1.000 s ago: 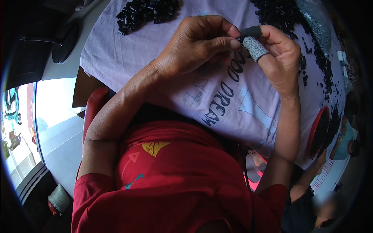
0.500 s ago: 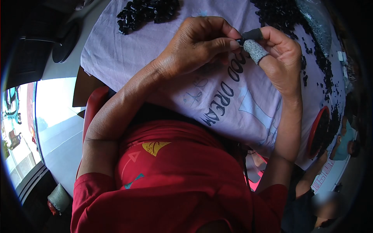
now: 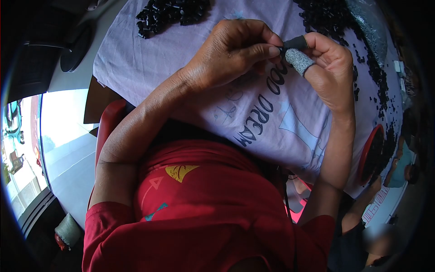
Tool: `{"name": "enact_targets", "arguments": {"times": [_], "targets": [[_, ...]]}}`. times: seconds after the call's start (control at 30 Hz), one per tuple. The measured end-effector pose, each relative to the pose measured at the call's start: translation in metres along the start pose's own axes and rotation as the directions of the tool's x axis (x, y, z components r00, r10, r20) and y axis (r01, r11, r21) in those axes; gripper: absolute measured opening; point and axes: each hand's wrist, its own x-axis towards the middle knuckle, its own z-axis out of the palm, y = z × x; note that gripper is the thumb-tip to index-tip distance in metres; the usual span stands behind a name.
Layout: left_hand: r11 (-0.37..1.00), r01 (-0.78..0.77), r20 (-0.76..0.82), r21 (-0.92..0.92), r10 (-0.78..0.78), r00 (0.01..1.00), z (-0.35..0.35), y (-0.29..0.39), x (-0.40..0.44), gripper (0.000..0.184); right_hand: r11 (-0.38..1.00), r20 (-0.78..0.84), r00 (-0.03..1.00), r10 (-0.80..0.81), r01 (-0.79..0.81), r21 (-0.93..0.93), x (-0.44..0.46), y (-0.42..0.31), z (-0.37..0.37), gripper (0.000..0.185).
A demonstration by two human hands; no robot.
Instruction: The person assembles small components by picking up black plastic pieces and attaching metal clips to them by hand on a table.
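My left hand (image 3: 231, 54) pinches a small black part (image 3: 282, 49) between thumb and forefinger. On its other side, my right hand (image 3: 328, 68) grips the same part with a dark cover on the forefinger and a grey knitted cover on the thumb. Fingertips hide most of the part. Both hands are above a pale lilac cloth (image 3: 158, 63) with dark lettering. One pile of black parts (image 3: 170, 16) lies beyond my left hand, and a larger heap (image 3: 326, 18) lies beyond my right.
Loose black pieces run down the cloth's right side to a red-rimmed round container (image 3: 371, 154). A clear plastic bag (image 3: 369, 27) rests at the upper right. Another person's arm (image 3: 362, 208) shows at the lower right. A red chair (image 3: 111, 120) is at the left.
The fingers of my right hand have shifted slightly around the small part, the covered thumb moving a little down and right. My left hand has barely moved and keeps its pinch.
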Motion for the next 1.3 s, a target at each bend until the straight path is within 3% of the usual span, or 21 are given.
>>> {"name": "enact_targets", "arguments": {"times": [0.1, 0.3, 0.6, 0.7, 0.8, 1.0, 1.1, 1.2, 1.23, 1.3], "targets": [[1.0, 0.016, -0.002, -0.007, -0.016, 1.0, 0.001, 0.001, 0.0, 0.014, 1.0, 0.045, 0.999, -0.01, 0.01, -0.007, 0.002, 0.003, -0.003, 0.009], [1.0, 0.012, 0.002, 0.017, -0.012, 1.0, 0.0, 0.0, 0.0, 0.014, 1.0, -0.034, 0.999, 0.003, -0.004, -0.015, -0.001, -0.002, 0.005, 0.007], [0.998, 0.011, 0.021, 0.066, -0.012, 1.0, 0.0, 0.001, -0.001, 0.013, 0.88, -0.073, 0.993, -0.098, 0.052, -0.473, -0.007, -0.01, 0.007, 0.007], [0.997, 0.006, 0.026, 0.076, -0.008, 1.0, 0.001, 0.001, -0.001, 0.013, 0.988, -0.077, 0.997, 0.024, -0.035, -0.148, -0.004, -0.005, 0.007, 0.007], [0.996, 0.014, 0.043, 0.086, -0.018, 0.999, 0.0, 0.001, -0.002, 0.013, 0.992, -0.001, 0.995, 0.102, -0.101, 0.074, 0.001, 0.003, 0.002, 0.007], [0.987, 0.018, 0.024, 0.157, -0.022, 0.999, 0.005, 0.001, -0.005, 0.011, 0.997, -0.003, 0.999, 0.04, -0.04, -0.069, -0.005, -0.001, 0.004, 0.008], [0.973, 0.024, 0.01, 0.231, -0.028, 1.0, 0.006, 0.005, -0.007, 0.011, 0.929, -0.021, 1.0, 0.015, -0.022, -0.369, -0.008, -0.011, 0.009, 0.01], [0.957, 0.016, -0.004, 0.291, -0.016, 1.0, 0.003, 0.008, -0.005, 0.012, 0.873, -0.048, 0.994, -0.103, 0.067, -0.484, -0.008, -0.019, 0.017, 0.011], [0.959, 0.017, -0.001, 0.283, -0.018, 1.0, 0.001, 0.009, -0.004, 0.012, 0.939, -0.087, 0.988, -0.131, 0.096, -0.33, -0.004, 0.0, 0.017, 0.01], [0.976, 0.031, -0.006, 0.216, -0.03, 1.0, -0.001, 0.01, -0.002, 0.013, 0.997, -0.048, 0.999, 0.012, -0.016, -0.08, -0.001, 0.003, 0.01, 0.012]]}}
